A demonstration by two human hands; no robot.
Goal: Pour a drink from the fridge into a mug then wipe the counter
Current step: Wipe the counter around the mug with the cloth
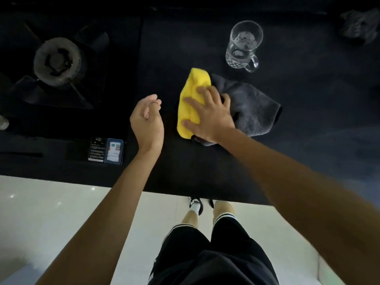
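A yellow-and-grey cloth (253, 108) lies on the black counter (308, 120), its yellow fold on the left. My right hand (209, 114) presses flat on the cloth with fingers spread over the yellow part. My left hand (147, 122) hovers just left of the cloth, fingers loosely curled, holding nothing. A clear glass mug (243, 45) with a handle stands upright beyond the cloth; some clear liquid shows in its bottom.
A gas burner (58, 61) on a black hob fills the left side. Labels (107, 150) sit at the hob's front edge. A crumpled dark grey rag (359, 25) lies at the far right. The counter's front edge runs above the pale floor (51, 212).
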